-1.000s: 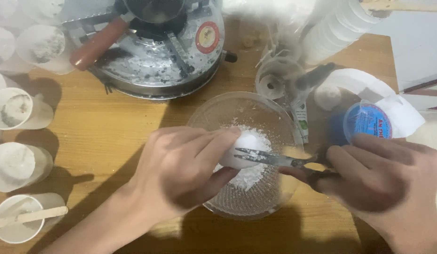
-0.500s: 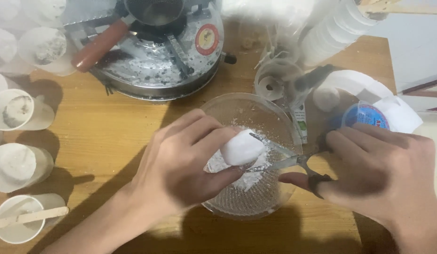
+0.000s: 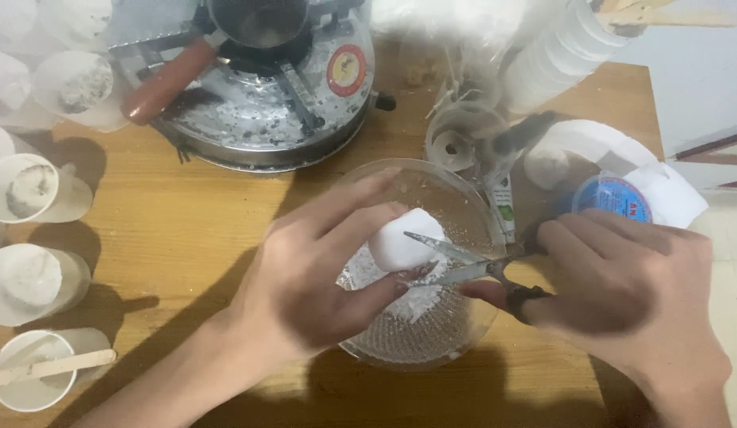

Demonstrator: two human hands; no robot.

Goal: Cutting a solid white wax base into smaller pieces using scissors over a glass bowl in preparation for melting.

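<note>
My left hand (image 3: 317, 273) pinches a white waxy lump (image 3: 400, 236) between thumb and fingers, above a clear glass bowl (image 3: 463, 206). My right hand (image 3: 622, 289) grips a pair of scissors (image 3: 463, 265) by the dark handles. The blades are spread apart with their tips at the lump's lower right side. White shavings (image 3: 416, 301) lie piled in the bowl under the lump.
A round metal stove with a small pot (image 3: 261, 75) stands at the back. Several plastic cups with white filling (image 3: 27, 273) line the left edge, one with a wooden stick (image 3: 47, 366). A stack of cups (image 3: 555, 55), a blue-lidded tub (image 3: 614, 198) and white plates (image 3: 598, 143) sit at the right.
The scissors went from shut across the lump to spread around it. My left hand turned and lifted the lump slightly. My right hand shifted a little left.
</note>
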